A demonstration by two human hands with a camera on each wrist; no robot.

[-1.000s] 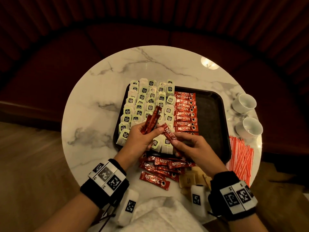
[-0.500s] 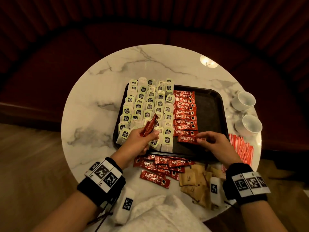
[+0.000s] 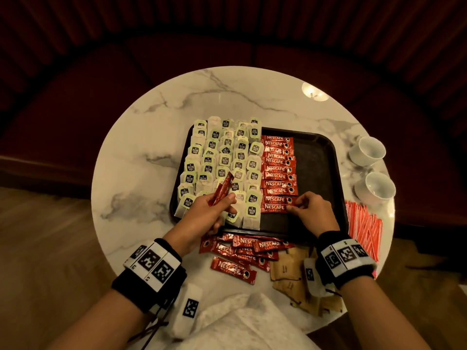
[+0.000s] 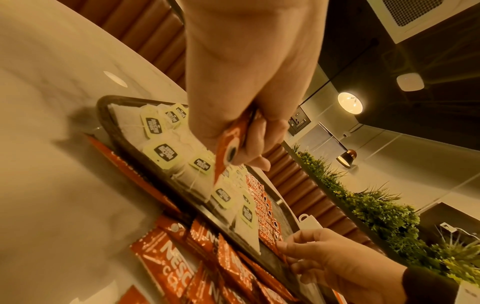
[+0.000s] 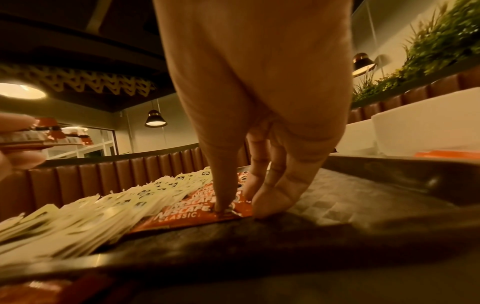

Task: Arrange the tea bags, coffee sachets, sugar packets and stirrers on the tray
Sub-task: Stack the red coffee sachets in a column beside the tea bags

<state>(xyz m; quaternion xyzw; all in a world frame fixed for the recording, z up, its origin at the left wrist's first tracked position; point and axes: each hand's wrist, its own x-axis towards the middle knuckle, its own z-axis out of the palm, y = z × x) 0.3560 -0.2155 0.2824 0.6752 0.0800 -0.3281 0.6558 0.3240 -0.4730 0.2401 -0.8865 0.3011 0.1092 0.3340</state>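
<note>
A black tray (image 3: pixel 319 157) lies on a round marble table (image 3: pixel 141 137). Several tea bags (image 3: pixel 222 157) cover its left part, and a column of red coffee sachets (image 3: pixel 278 170) runs down its middle. My left hand (image 3: pixel 214 208) hovers over the tea bags and grips a few red sachets (image 3: pixel 223 189) upright, also seen in the left wrist view (image 4: pixel 226 148). My right hand (image 3: pixel 297 207) pinches the right end of the nearest sachet (image 3: pixel 274 207), which lies flat on the tray; a fingertip (image 5: pixel 221 207) presses on that sachet (image 5: pixel 182 216).
Loose coffee sachets (image 3: pixel 242 251) and brown sugar packets (image 3: pixel 290 274) lie on the table in front of the tray. Red-and-white stirrers (image 3: pixel 364 228) lie to the tray's right, below two white cups (image 3: pixel 367 150). The tray's right part is bare. A white cloth (image 3: pixel 240 322) lies nearest me.
My right hand took one sachet from the left hand's bundle, carried it right and laid it at the near end of the column. The left hand stayed over the tea bags.
</note>
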